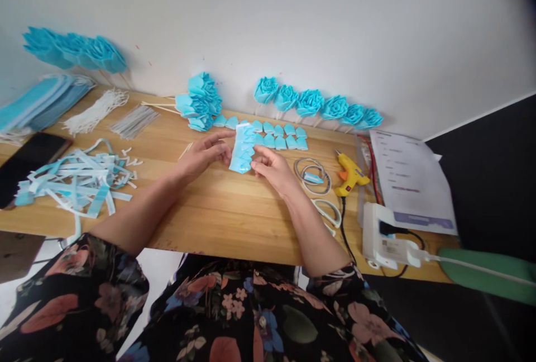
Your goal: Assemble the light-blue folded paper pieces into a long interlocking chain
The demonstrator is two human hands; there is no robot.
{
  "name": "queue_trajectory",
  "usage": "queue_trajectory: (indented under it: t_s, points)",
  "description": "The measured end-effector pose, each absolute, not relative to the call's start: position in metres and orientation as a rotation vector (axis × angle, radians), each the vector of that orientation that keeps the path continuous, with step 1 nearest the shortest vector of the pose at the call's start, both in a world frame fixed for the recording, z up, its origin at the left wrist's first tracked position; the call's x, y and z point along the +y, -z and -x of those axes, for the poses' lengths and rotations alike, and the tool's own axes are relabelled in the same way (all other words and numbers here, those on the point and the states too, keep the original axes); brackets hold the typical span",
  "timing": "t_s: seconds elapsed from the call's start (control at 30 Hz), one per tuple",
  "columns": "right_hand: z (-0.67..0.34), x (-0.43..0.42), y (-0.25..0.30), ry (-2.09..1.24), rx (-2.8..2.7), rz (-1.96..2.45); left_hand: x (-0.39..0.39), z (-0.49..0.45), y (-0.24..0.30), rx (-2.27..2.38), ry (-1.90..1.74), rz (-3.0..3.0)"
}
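Between my two hands, above the middle of the wooden table, is a light blue fabric piece [242,152] with a toothed right edge and a white top edge. My left hand [205,155] is closed on its left side, fingers partly hidden behind it. At its lower right edge, my right hand [272,169] pinches it with thumb and fingers. Just behind are rows of small blue fabric petals [280,142]. A bunch of blue fabric roses [200,102] on sticks lies behind my left hand.
A yellow glue gun [348,175], scissors [329,214], a ring-shaped coil [299,169] and a white power strip [377,236] are at right. More roses [310,103] lean on the wall. At left are face masks [46,102], fabric scraps [79,177] and a phone [31,163].
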State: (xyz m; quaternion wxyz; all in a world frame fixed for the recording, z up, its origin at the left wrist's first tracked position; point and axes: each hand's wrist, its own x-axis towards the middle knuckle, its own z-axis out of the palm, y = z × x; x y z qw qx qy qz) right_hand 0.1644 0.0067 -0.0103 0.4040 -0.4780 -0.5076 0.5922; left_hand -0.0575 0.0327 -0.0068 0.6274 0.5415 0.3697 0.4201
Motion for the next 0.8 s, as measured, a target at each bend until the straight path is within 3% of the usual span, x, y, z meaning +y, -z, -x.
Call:
queue_trajectory:
  t_s: [0.13,0.27,0.37,0.63,0.8]
  points:
    - [-0.167,0.007,0.018,-1.428,-1.508,1.258,0.03,0.056,-0.004,1.153,-1.106,-1.385]
    - [-0.167,0.006,0.016,-0.898,-1.787,1.553,0.027,0.054,-0.008,1.268,-1.141,-1.49]
    - [-0.164,0.001,0.003,-0.681,-1.842,1.649,0.027,0.053,-0.005,1.266,-1.114,-1.519]
    - [-0.153,-0.041,-0.047,-0.468,-2.291,1.462,0.025,0.056,-0.001,1.344,-1.075,-1.572]
    - [-0.188,-0.084,-0.031,-0.381,-2.388,1.366,0.024,0.057,-0.003,1.388,-1.079,-1.617]
